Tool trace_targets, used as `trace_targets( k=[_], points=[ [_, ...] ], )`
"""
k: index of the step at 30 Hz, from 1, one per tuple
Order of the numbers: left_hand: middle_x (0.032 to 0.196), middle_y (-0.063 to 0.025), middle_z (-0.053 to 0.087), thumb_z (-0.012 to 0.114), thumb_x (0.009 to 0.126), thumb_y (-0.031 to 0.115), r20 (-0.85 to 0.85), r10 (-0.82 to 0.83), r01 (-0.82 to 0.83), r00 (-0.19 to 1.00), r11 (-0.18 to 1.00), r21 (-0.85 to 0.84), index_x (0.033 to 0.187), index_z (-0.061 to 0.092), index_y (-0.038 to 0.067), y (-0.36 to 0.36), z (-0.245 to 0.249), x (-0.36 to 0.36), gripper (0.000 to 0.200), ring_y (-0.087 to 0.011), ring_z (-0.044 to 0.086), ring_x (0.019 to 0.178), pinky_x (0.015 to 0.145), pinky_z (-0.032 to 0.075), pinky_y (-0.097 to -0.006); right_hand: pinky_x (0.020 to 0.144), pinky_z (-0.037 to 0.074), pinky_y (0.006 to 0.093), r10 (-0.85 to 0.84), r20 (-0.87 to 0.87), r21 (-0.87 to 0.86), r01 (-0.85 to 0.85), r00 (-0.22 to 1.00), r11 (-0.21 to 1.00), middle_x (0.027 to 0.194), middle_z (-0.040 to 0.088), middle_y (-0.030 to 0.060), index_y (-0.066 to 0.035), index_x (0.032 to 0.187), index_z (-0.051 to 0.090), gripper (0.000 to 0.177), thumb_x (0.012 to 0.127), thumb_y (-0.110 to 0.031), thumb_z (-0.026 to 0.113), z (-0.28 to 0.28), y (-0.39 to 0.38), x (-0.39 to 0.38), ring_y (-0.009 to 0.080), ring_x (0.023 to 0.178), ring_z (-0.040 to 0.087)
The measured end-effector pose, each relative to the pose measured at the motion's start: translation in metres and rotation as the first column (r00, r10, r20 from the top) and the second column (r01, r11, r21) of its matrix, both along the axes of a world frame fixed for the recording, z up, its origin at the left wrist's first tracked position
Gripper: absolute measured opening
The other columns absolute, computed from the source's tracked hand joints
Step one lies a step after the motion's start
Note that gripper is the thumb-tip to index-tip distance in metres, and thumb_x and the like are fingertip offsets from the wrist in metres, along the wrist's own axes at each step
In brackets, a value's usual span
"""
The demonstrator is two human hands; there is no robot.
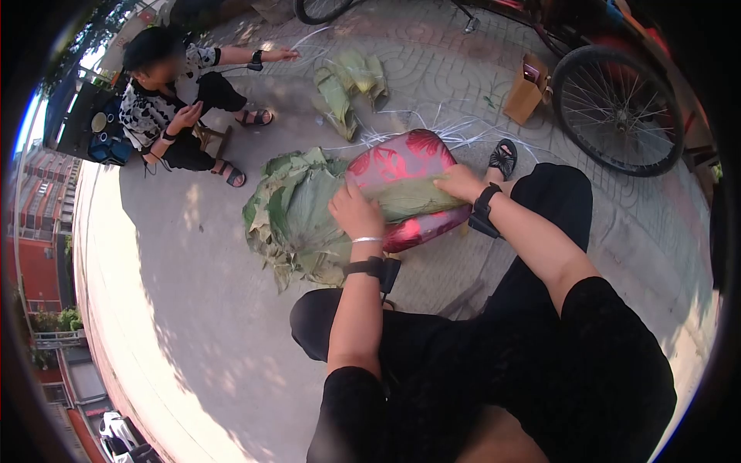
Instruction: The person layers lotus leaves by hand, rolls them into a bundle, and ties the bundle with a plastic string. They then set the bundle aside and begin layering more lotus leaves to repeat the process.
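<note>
A folded green leaf (pixel 409 197) lies across a padded stool or cushion (pixel 407 157) with a red and grey floral pattern, between my knees. My left hand (pixel 356 212), with bent fingers, grips the folded leaf near its left end. At its right end, my right hand (pixel 461 185) pinches the same leaf between thumb and fingers. To the left, beside my left hand, a heap of large, wilted green leaves (pixel 297 204) spreads out with ragged, curling edges. My left fingertips are partly blurred.
Another person (pixel 174 96) sits on a low stool at the upper left, one arm stretched out. More folded leaves (pixel 351 85) and white plastic strips (pixel 451 127) lie on the pavement. A paper bag (pixel 527 91) stands beside a large wheel (pixel 617 112).
</note>
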State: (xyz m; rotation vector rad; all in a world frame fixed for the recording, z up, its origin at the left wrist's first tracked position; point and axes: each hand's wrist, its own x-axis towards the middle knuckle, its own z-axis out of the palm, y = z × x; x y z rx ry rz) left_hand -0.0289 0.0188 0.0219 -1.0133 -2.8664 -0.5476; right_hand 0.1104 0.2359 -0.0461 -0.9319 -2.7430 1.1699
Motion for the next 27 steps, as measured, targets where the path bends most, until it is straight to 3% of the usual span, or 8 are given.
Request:
trace_targets(
  k=[2,5,10,16,20,22,24,27],
  points=[
    [0.144,-0.0198,0.046,0.072,0.08,0.027,-0.22,-0.372,0.393,0.902,0.918,0.059,0.14,0.045,0.004,0.007,-0.025,0.003,0.07,-0.032,0.043,0.134,0.112,0.026,-0.0506,0.073,0.051,0.0423,0.005,0.026,0.025,-0.005,1.0,1.0,0.081,0.068,0.0218,0.002,0.087,0.069,0.041,0.08,-0.038,0.067,0.005,0.0,-0.003,0.0363,0.078,0.067],
    [0.144,-0.017,0.047,0.066,0.085,0.026,-0.129,-0.473,0.48,0.871,0.877,0.029,0.142,0.043,0.005,0.015,-0.028,0.035,0.065,-0.0321,0.039,0.137,0.114,0.024,-0.0517,0.077,0.051,0.0438,-0.039,0.099,0.086,0.03,0.994,0.996,0.089,0.068,0.0215,0.0,0.091,0.069,0.039,0.08,-0.037,0.067,0.025,-0.008,0.0,0.038,0.084,0.065],
    [0.146,-0.015,0.045,0.063,0.087,0.029,-0.045,-0.453,0.455,0.89,0.888,0.057,0.141,0.045,0.005,0.014,-0.055,0.035,0.062,-0.0319,0.036,0.139,0.115,0.022,-0.0534,0.096,0.044,0.0422,0.15,-0.128,0.558,-0.054,0.98,0.828,0.12,0.06,0.016,-0.008,0.116,0.065,0.037,0.083,-0.025,0.066,0.067,-0.044,0.007,0.0325,0.115,0.054],
    [0.147,-0.0139,0.043,0.061,0.087,0.028,-0.041,-0.423,0.423,0.905,0.906,-0.001,0.141,0.044,0.005,0.027,-0.056,0.026,0.061,-0.031,0.035,0.14,0.117,0.016,-0.0545,0.099,0.035,0.0432,0.338,-0.228,0.605,-0.139,0.913,0.784,0.115,0.058,0.0088,-0.016,0.124,0.06,0.043,0.082,-0.018,0.062,0.037,-0.042,0.015,0.027,0.11,0.052],
    [0.146,-0.0137,0.044,0.063,0.086,0.025,-0.038,-0.443,0.44,0.896,0.896,-0.065,0.142,0.042,0.005,0.035,-0.056,0.02,0.064,-0.0305,0.036,0.139,0.116,0.014,-0.0574,0.09,0.046,0.0409,0.259,-0.23,-0.047,-0.277,0.938,0.96,0.101,0.067,0.0143,-0.006,0.109,0.067,0.027,0.089,-0.024,0.061,0.048,0.018,-0.008,0.0305,0.099,0.062],
    [0.139,-0.0144,0.047,0.068,0.081,0.022,0.006,-0.449,0.449,0.893,0.892,-0.062,0.141,0.043,0.005,0.04,-0.048,0.019,0.067,-0.0316,0.04,0.134,0.115,0.015,-0.059,0.081,0.05,0.0404,-0.172,-0.37,-0.351,0.034,0.913,0.936,0.095,0.068,0.0193,-0.002,0.104,0.068,0.028,0.092,-0.025,0.057,0.0,0.09,-0.025,0.0327,0.089,0.065],
    [0.131,-0.0147,0.051,0.071,0.076,0.019,0.079,-0.45,0.456,0.889,0.888,-0.065,0.14,0.043,0.007,0.047,-0.037,0.015,0.071,-0.0326,0.043,0.128,0.114,0.016,-0.0602,0.086,0.051,0.036,-0.336,-0.178,-0.168,0.308,0.925,0.936,0.102,0.071,0.0156,-0.001,0.11,0.068,0.029,0.09,-0.02,0.06,-0.029,0.159,-0.026,0.0282,0.094,0.067],
    [0.11,-0.0151,0.054,0.077,0.065,0.015,0.137,-0.46,0.465,0.877,0.885,-0.004,0.13,0.051,0.009,0.056,-0.02,0.007,0.07,-0.0346,0.049,0.11,0.108,0.028,-0.0568,0.085,0.051,0.0367,-0.215,0.035,0.001,0.215,0.976,0.977,0.102,0.072,0.0153,-0.003,0.11,0.069,0.028,0.088,-0.016,0.059,-0.123,0.233,-0.036,0.0284,0.096,0.068]
  ],
)
